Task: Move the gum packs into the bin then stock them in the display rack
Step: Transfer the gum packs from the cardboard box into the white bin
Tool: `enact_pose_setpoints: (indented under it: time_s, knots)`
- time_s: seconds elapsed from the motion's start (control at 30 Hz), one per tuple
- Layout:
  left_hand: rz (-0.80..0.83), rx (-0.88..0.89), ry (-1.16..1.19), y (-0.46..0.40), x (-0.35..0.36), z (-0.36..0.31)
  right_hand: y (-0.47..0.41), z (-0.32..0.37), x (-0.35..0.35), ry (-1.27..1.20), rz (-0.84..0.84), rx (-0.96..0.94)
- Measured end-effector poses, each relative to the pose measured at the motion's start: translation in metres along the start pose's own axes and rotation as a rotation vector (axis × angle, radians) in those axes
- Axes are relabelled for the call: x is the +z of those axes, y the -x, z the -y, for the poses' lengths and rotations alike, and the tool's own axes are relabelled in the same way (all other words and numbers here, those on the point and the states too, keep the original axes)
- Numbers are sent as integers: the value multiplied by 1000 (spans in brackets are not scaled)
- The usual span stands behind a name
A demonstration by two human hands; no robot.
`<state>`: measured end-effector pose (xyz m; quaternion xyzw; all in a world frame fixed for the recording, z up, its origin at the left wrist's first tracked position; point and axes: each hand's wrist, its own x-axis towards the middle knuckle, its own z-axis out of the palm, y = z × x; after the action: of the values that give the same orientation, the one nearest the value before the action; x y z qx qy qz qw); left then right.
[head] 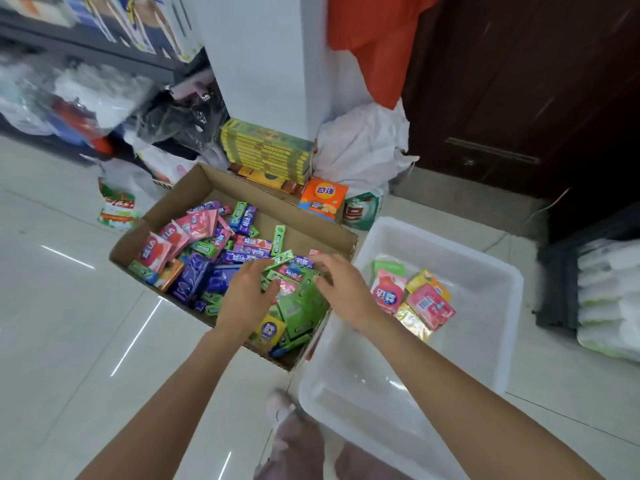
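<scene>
both hands reach into the cardboard box (180, 199), the left hand (247, 292) and right hand (341, 285) with fingers curled around green gum packs (301, 303) between them; the white bin (485, 268) lies just right, nearer the right hand.

A small shop's floor: stocked shelves (86, 36), a carton (194, 188) of assorted gum packs (207, 251).

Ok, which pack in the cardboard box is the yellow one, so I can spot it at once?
Find the open cardboard box on the floor, left of the white plastic bin. Go to its near corner, just below the two hands. The yellow pack lies there among green packs, the only bright yellow square with a blue logo.
</scene>
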<state>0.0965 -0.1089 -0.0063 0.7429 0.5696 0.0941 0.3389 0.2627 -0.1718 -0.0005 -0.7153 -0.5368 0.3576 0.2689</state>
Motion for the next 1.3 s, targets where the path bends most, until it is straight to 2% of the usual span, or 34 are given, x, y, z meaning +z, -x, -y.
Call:
enact_pose_setpoints:
  time_s: [0.1,0.27,0.37,0.47,0.53,0.67,0.8,0.93,1.07,1.2,1.3]
  knots:
    - [115,-13,-54,-13,-13,33,-22,13,21,210,119,-58]
    - [305,78,-170,-28,-7,59,-46,15,38,566,359,3]
    - [314,203,-311,-34,-2,69,-53,13,41,652,404,35]
    - [323,228,-360,-36,2,68,-58,11,38,643,373,30]
    - [322,213,-338,-36,5,66,-59,12,33,573,293,50]
    - [281,124,-147,-42,10,59,-56,13,15,266,31,89]
    - [322,87,-157,-47,16,51,-46,6,3,-50,-141,119]
    - [246,5,-57,-46,16,43,-35,-1,-4,-229,-221,186]
    - [93,78,24,-34,3,21,-20,-10,-15,-432,-344,271]
    - [-115,187,176,-22,-11,-20,-1,-21,-33,-448,-397,282]
    - [-163,211,261,-17,-4,-53,16,-38,-50,-430,-419,286]
